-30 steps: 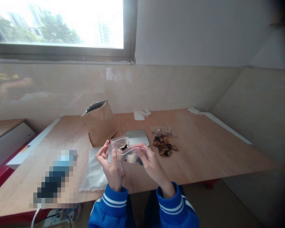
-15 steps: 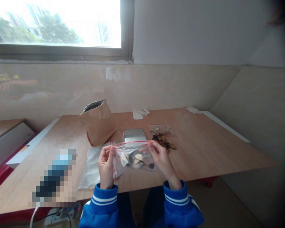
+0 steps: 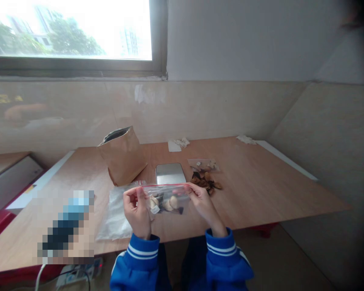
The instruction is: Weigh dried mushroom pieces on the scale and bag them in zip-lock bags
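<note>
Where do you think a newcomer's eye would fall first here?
Probably on the clear bag, held by its red top edge between the left hand and right hand. Next may come the brown paper bag standing open farther back on the left, and the heap of brown pieces beyond the right hand.

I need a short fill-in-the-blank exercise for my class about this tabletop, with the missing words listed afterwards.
1. The left hand and right hand hold a clear plastic zip bag with a ____ line along its top.
2. The brown paper pouch stands with its top ____.
3. Seen from the wearer, the loose dark-brown dried pieces lie to the ____ of the flat silver rectangular plate.

Missing words: red; open; right.
</note>
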Action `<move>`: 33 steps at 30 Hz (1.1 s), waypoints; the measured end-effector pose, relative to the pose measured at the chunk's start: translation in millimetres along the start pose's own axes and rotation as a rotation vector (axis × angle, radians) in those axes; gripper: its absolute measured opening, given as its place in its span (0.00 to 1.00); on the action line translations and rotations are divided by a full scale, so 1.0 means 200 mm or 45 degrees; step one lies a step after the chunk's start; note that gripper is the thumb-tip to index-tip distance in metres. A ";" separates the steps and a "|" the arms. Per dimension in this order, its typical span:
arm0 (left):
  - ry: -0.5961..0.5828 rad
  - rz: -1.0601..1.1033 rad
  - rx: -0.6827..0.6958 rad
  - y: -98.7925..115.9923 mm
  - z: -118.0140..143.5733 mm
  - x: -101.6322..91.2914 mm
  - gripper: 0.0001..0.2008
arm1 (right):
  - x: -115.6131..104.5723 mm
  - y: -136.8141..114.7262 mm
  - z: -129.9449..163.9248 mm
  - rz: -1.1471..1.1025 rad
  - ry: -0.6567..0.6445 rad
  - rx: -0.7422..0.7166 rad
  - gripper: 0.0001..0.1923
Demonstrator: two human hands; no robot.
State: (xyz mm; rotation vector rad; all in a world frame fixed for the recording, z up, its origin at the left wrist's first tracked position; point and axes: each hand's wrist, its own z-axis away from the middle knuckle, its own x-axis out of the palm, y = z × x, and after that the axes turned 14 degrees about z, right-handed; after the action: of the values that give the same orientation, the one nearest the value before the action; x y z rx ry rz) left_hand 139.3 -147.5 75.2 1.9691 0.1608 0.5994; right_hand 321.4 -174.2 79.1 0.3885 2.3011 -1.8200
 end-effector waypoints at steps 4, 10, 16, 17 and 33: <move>-0.223 0.010 -0.191 -0.04 -0.04 -0.05 0.17 | -0.06 0.07 0.01 -0.063 -0.096 0.058 0.21; -0.434 -0.026 -0.407 -0.17 -0.05 -0.14 0.18 | -0.06 0.24 0.02 -0.145 0.070 0.225 0.20; -0.560 -0.095 -0.432 -0.20 -0.07 -0.19 0.20 | -0.07 0.32 0.02 -0.081 0.122 0.176 0.23; -0.572 -0.112 -0.423 -0.20 -0.08 -0.19 0.20 | -0.08 0.31 0.02 -0.078 0.106 0.165 0.24; -0.494 -0.310 -0.258 -0.22 -0.03 -0.16 0.17 | -0.05 0.31 0.02 0.224 0.279 0.037 0.22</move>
State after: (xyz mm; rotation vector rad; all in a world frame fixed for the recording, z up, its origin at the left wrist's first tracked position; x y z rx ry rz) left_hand 115.6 -134.4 28.4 1.7957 0.0916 0.0671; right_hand 350.0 -164.9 23.8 0.8050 2.2926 -1.8055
